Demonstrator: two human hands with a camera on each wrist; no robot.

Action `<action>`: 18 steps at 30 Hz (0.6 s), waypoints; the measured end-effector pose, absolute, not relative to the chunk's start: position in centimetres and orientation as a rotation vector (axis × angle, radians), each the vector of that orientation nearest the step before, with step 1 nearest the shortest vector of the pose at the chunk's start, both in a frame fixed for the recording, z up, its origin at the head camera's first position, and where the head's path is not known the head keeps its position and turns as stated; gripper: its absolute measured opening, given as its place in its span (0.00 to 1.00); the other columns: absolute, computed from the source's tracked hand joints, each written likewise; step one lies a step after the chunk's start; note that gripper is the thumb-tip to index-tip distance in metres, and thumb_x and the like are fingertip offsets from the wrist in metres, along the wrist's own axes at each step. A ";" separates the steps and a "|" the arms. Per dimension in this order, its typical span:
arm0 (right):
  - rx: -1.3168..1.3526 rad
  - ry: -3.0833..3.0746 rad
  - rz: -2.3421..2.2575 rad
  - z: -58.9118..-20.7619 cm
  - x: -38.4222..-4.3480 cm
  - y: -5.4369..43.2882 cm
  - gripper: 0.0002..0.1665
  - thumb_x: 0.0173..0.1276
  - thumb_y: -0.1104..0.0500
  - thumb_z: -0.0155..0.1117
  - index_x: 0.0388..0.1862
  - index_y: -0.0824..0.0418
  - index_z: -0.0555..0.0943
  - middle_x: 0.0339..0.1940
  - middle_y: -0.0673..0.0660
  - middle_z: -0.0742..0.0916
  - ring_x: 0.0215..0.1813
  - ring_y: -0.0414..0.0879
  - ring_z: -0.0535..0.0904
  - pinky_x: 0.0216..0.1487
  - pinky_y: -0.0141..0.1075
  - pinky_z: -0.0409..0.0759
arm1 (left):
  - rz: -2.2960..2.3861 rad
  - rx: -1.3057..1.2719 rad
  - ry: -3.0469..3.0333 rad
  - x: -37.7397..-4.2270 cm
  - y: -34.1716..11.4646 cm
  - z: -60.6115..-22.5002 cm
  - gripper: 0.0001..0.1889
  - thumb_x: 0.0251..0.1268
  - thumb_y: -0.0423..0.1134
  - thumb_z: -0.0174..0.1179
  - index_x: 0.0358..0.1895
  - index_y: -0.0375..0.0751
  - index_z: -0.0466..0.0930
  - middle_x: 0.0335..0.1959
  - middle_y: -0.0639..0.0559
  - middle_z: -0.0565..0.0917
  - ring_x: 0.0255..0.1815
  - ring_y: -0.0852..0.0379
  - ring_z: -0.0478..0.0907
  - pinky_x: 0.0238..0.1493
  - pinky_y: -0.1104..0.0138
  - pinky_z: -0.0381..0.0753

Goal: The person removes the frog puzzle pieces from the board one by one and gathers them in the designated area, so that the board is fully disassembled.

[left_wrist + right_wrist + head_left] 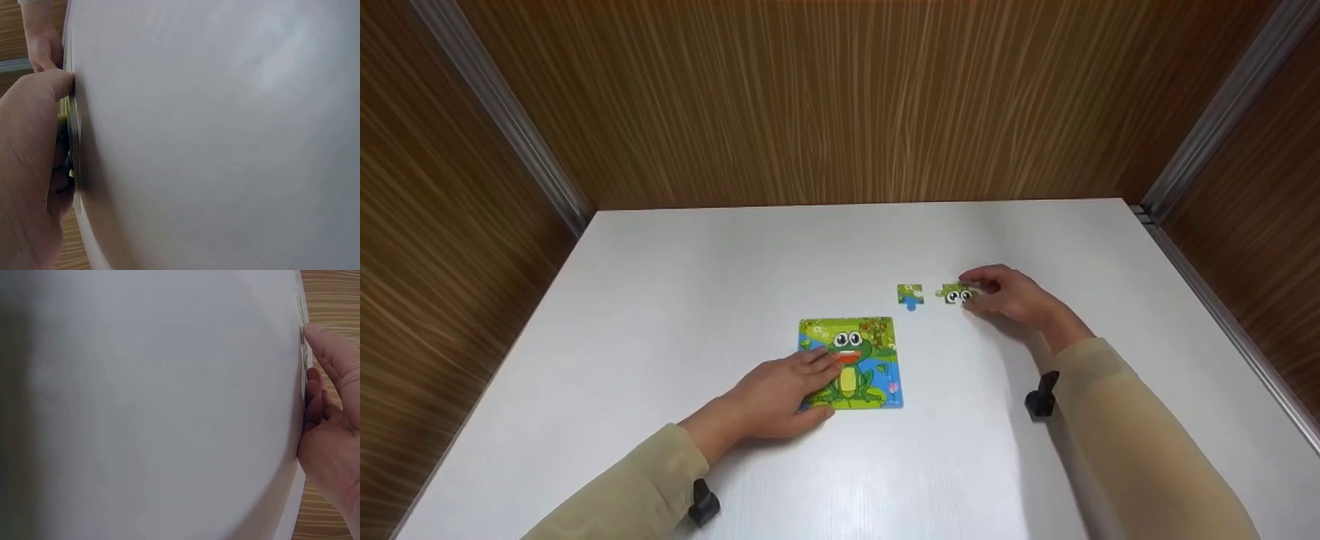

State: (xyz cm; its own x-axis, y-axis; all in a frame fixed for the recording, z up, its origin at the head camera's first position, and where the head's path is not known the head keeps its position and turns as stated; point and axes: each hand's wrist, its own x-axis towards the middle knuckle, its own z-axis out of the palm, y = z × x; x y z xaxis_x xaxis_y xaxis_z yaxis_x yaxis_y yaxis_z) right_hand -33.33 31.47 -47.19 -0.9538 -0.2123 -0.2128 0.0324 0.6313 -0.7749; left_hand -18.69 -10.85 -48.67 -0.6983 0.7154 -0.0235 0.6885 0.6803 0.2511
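A left hand (780,394), fingers outstretched, is resting over the left edge of a square green-and-blue frog puzzle (861,369). Beyond its far right corner, a right hand (1011,296) is pinching a green, white-eyed jigsaw piece (953,292) near a green-and-blue jigsaw piece (910,295); white counter (682,300) is spreading widely around them.
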 end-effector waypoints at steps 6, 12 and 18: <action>-0.111 2.554 -1.249 -47.2 -33.4 31.4 0.33 0.71 0.51 0.77 0.72 0.52 0.79 0.75 0.59 0.74 0.72 0.59 0.67 0.80 0.57 0.61 | 0.345 1.154 2.765 -18.6 -10.8 -48.4 0.36 0.81 0.59 0.50 0.83 0.43 0.63 0.83 0.50 0.65 0.85 0.47 0.58 0.76 0.48 0.70; -0.183 2.556 -1.283 -47.1 -33.2 31.6 0.34 0.71 0.53 0.76 0.73 0.56 0.78 0.73 0.61 0.76 0.70 0.57 0.68 0.76 0.51 0.65 | 0.351 1.137 2.776 -18.8 -10.6 -48.0 0.36 0.80 0.59 0.52 0.83 0.44 0.65 0.81 0.50 0.68 0.83 0.46 0.61 0.74 0.48 0.71; -0.174 2.540 -1.300 -47.0 -33.2 31.8 0.34 0.71 0.52 0.76 0.73 0.56 0.78 0.74 0.60 0.76 0.71 0.57 0.68 0.77 0.51 0.64 | 0.274 1.142 2.793 -19.1 -10.0 -47.4 0.35 0.80 0.59 0.54 0.80 0.42 0.69 0.79 0.49 0.71 0.81 0.44 0.65 0.75 0.48 0.71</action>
